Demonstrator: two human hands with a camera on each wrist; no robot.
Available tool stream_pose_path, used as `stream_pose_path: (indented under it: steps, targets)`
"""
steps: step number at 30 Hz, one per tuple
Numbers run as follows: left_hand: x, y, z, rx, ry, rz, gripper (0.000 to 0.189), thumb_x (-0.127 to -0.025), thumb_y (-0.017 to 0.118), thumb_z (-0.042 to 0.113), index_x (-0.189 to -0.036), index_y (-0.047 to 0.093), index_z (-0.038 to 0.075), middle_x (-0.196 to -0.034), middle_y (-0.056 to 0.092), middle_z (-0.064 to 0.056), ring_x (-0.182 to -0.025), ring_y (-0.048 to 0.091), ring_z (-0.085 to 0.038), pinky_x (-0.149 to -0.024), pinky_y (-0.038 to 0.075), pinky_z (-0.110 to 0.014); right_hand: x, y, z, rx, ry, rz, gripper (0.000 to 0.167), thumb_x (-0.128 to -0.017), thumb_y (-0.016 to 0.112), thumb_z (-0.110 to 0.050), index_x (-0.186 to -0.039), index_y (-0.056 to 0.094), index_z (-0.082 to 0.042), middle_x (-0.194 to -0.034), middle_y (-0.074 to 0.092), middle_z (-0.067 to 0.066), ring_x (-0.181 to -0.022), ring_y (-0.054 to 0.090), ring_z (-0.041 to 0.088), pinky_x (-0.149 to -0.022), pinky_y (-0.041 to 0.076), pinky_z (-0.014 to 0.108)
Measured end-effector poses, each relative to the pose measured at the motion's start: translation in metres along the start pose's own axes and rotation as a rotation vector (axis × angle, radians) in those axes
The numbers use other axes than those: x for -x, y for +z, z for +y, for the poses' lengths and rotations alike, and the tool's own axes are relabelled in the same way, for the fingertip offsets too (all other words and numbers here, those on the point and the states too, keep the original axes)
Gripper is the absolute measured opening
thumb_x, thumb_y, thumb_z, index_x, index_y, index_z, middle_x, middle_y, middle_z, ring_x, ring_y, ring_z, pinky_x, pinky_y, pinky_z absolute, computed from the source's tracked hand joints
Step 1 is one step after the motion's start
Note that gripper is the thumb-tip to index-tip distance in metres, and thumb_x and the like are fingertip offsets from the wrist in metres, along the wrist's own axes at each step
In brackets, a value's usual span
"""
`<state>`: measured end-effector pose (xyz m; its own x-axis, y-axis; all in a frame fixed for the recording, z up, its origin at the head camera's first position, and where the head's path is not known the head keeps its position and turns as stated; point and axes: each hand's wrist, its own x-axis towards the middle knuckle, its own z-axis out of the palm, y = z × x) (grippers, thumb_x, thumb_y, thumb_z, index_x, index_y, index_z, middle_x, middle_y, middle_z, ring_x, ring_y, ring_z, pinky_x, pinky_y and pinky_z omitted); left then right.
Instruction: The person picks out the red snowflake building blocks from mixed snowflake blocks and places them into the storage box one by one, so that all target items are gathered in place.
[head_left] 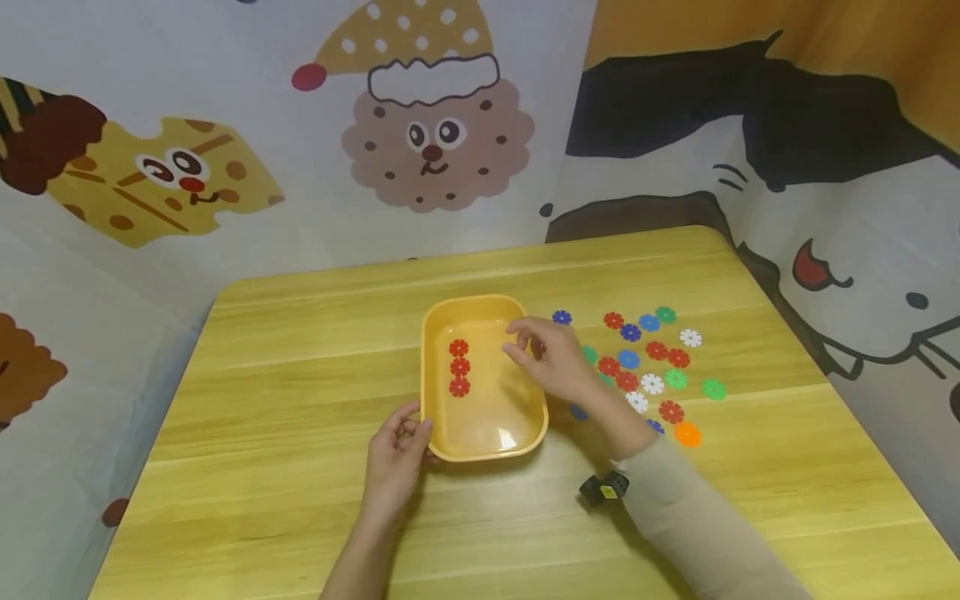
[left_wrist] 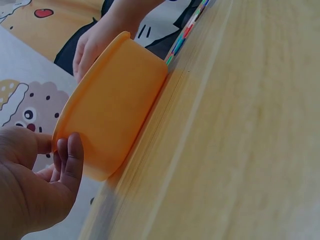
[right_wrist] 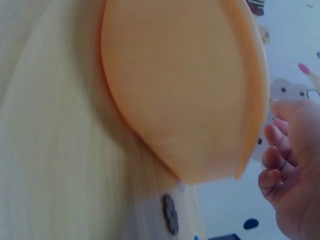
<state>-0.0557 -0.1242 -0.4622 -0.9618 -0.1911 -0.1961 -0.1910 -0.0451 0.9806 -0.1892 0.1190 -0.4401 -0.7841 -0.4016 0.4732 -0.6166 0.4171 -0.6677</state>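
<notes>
An orange-yellow plastic tray [head_left: 486, 453] sits on the table, with three red notched discs [head_left: 460, 367] in a column along its left inner side. My left hand [head_left: 395, 454] pinches the tray's rim at the near left corner, thumb on one side and fingers against the outer wall [left_wrist: 107, 115]. Over the tray's right rim hovers my right hand [head_left: 551, 354], its thumb and forefinger apart and the other fingers loosely curled. No disc shows between those fingers, also in the right wrist view of the hand [right_wrist: 297, 165].
To the tray's right lie several loose notched discs, among them a white disc [head_left: 691, 337], a green disc [head_left: 714, 389] and an orange disc [head_left: 687, 434]. A black wrist camera [head_left: 603, 489] is by the right sleeve. Behind the wooden table [head_left: 247, 467] hangs a cartoon-printed cloth [head_left: 300, 167].
</notes>
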Motion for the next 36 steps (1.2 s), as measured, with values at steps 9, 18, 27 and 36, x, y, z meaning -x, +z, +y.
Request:
stream_pose_path:
  steps: [9, 18, 27, 36]
  targets:
    - [0.0, -0.001, 0.001, 0.006, -0.003, -0.003, 0.04, -0.101, 0.06, 0.002, -0.139, 0.051, -0.007, -0.093, 0.055, -0.01, -0.071, 0.065, -0.015, -0.063, 0.063, -0.027, 0.011, -0.019, 0.015, 0.014, 0.12, -0.1, 0.029, -0.094, 0.074, -0.017, -0.115, 0.068, 0.003, -0.085, 0.064, 0.001, -0.063, 0.056, 0.012, -0.05, 0.051, 0.025]
    - [0.0, 0.0, 0.001, 0.011, 0.004, -0.007, 0.038, -0.101, 0.059, 0.001, -0.137, 0.051, -0.009, -0.094, 0.054, -0.01, -0.073, 0.067, -0.018, -0.063, 0.063, -0.027, 0.021, -0.036, 0.031, 0.031, 0.175, -0.13, 0.03, -0.094, 0.074, -0.017, -0.119, 0.068, -0.001, -0.09, 0.066, 0.002, -0.07, 0.06, 0.014, -0.057, 0.055, 0.026]
    - [0.0, -0.001, 0.0, 0.015, 0.0, 0.0, 0.038, -0.101, 0.059, 0.001, -0.138, 0.051, -0.008, -0.094, 0.054, -0.011, -0.073, 0.066, -0.019, -0.062, 0.063, -0.027, 0.029, -0.059, 0.043, 0.139, 0.262, -0.143, 0.029, -0.097, 0.07, -0.017, -0.12, 0.067, 0.001, -0.095, 0.067, 0.005, -0.076, 0.06, 0.018, -0.062, 0.056, 0.03]
    - [0.002, -0.001, 0.002, 0.018, 0.004, -0.012, 0.04, -0.101, 0.059, 0.002, -0.139, 0.051, -0.007, -0.094, 0.055, -0.011, -0.072, 0.067, -0.017, -0.063, 0.063, -0.027, 0.039, -0.07, 0.057, 0.194, 0.324, -0.205, 0.031, -0.098, 0.069, -0.018, -0.123, 0.066, 0.001, -0.1, 0.069, 0.009, -0.08, 0.063, 0.019, -0.07, 0.057, 0.034]
